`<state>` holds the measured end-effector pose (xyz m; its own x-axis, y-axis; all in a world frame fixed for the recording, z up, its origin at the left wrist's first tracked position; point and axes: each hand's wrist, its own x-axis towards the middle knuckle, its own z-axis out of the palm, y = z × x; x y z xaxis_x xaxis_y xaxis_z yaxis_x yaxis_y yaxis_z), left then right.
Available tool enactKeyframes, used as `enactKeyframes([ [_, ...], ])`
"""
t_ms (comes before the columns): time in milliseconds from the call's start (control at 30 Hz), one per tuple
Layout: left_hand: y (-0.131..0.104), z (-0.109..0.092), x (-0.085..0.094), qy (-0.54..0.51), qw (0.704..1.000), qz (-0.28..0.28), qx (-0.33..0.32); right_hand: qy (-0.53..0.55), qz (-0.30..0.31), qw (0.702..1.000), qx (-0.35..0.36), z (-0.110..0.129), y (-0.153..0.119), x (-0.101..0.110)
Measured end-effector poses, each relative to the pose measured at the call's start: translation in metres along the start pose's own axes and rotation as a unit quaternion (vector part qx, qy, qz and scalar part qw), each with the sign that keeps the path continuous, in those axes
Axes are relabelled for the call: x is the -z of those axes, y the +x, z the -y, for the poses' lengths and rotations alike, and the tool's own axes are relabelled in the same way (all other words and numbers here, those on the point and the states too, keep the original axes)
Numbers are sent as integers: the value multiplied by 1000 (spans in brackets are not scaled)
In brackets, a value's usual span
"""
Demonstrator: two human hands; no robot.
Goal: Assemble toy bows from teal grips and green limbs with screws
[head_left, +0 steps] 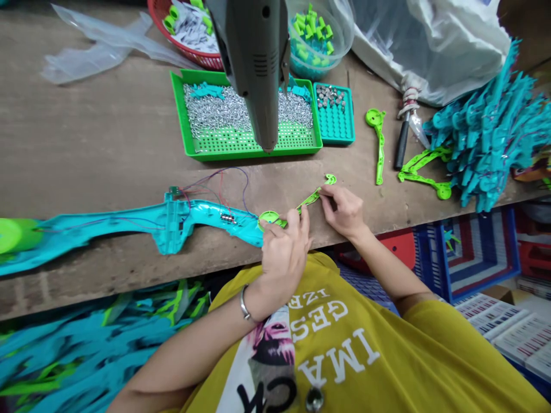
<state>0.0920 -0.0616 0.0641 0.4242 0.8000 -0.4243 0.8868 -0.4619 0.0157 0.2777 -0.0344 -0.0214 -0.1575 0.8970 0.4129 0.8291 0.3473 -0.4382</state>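
Observation:
A long blue plastic shell [107, 229] lies along the table's front edge, with thin wires and a small circuit board [174, 191] on it. At its right end, my left hand [284, 244] presses its closed fingers on a green plastic arm [310, 198] with a round end. My right hand [342, 209] pinches the same green arm farther along, near its hooked tip. A green cap [19, 235] sits at the shell's far left end.
A grey power tool [260, 74] hangs over a green tray [253, 154] of screws. Beside it are a small teal tray [338, 136], a clear tub [316, 66] and a red basket [206, 60]. Rightward lie green arms [379, 146], a black-handled tool [402, 143] and stacked blue shells [482, 132].

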Motion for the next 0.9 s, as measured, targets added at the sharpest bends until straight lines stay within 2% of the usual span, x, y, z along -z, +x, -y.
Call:
enactKeyframes([
  [167, 0, 1, -1, 0, 1000, -10, -4, -82, 61, 993, 58, 0, -3, 2],
  [267, 0, 1, 0, -14, 1000, -17, -1, -94, 122, 986, 57, 1, 3, 6],
  [333, -1, 1, 0, -20, 1000, -16, 1, -69, 136, 987, 46, -2, 9, 10],
  [567, -1, 0, -2, -30, 999, -16, 1, 91, 23, 996, -3, -9, 13, 16],
  [767, -9, 6, 0, -62, 998, -34, 0, 67, 21, 998, 4, -3, 15, 18],
  [900, -26, 34, -5, -90, 991, -86, -50, 37, 7, 999, 15, 12, 18, 22],
])
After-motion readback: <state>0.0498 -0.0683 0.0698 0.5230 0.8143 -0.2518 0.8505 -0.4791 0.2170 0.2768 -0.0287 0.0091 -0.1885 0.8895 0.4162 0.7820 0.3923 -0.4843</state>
